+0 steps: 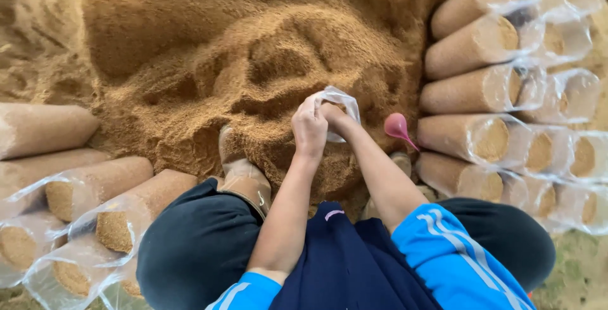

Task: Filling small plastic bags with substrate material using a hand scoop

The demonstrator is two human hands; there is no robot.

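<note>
Both your left hand (pixel 310 126) and right hand (pixel 332 115) pinch a thin, limp plastic bag (pixel 342 104); grip its rim, since it likely tears easily.

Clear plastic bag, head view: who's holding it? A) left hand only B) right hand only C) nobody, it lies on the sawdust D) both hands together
D: the left hand and right hand meet at the mouth of the clear plastic bag, fingers pinching it above the sawdust heap.
</note>
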